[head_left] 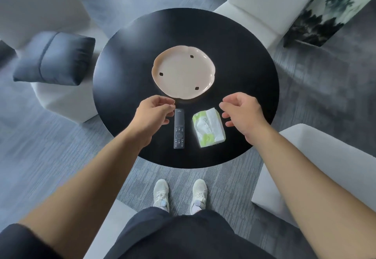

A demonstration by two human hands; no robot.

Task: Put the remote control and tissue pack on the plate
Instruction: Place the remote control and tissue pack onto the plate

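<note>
A pale pink scalloped plate (183, 71) with nothing on it sits in the middle of a round black table (126, 59). Nearer to me a black remote control (179, 129) lies lengthwise on the table. To its right lies a white and green tissue pack (208, 127). My left hand (153, 114) hovers just left of the remote's far end, fingers curled and apart, holding nothing. My right hand (241, 113) hovers just right of the tissue pack, fingers spread, holding nothing.
White armchairs ring the table: one at the left with a dark blue cushion (55, 58), one at the back right (264, 12), one at the near right (317, 161). A marbled block (333, 8) stands far right. My feet (180, 194) stand on grey carpet by the table's near edge.
</note>
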